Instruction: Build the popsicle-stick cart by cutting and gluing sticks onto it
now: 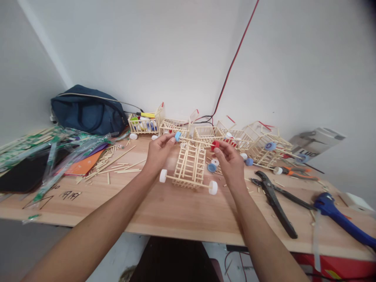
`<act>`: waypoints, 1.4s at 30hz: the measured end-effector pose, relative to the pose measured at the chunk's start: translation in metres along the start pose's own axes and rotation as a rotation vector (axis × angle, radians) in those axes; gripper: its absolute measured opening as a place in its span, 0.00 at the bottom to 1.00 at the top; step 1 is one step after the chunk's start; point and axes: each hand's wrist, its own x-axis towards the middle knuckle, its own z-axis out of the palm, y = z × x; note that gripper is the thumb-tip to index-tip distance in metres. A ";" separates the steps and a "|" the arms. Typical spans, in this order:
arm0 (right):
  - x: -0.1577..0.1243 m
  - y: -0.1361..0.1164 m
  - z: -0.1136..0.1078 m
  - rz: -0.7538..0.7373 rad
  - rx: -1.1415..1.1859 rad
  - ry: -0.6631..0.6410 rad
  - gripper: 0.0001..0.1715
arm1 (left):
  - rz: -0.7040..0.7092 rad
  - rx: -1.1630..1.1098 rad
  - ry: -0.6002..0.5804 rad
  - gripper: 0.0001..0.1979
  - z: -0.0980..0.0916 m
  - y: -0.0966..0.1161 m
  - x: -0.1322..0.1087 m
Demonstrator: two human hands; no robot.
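Note:
Between my hands is a small cart [190,162] built of thin wooden sticks, its wheeled underside facing me. My left hand [160,152] pinches a blue bottle cap [178,136] at the left end of the far axle stick. At the other end of that axle, my right hand [230,160] grips a red bottle cap [215,146]. White caps sit on the near axle, a left one [163,176] and a right one [213,187]. A loose blue cap [211,168] lies on the table beside my right hand.
Several stick carts, one holding caps [143,124], line the wall. Loose sticks [117,166], plastic wrappers and a blue bag [88,109] are at left. Black-handled pliers [274,199], orange-handled pliers [299,172] and a blue glue gun [337,215] lie at right on the wooden table [176,219].

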 end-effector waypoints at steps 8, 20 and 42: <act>0.000 -0.001 0.000 0.005 0.014 0.013 0.21 | -0.012 0.007 0.006 0.17 0.000 0.000 0.000; 0.000 -0.001 0.001 0.006 0.021 0.008 0.20 | -0.003 -0.005 -0.002 0.16 0.000 -0.001 0.001; 0.000 -0.001 0.000 -0.007 -0.006 0.008 0.21 | -0.005 0.001 0.003 0.16 0.000 -0.002 0.001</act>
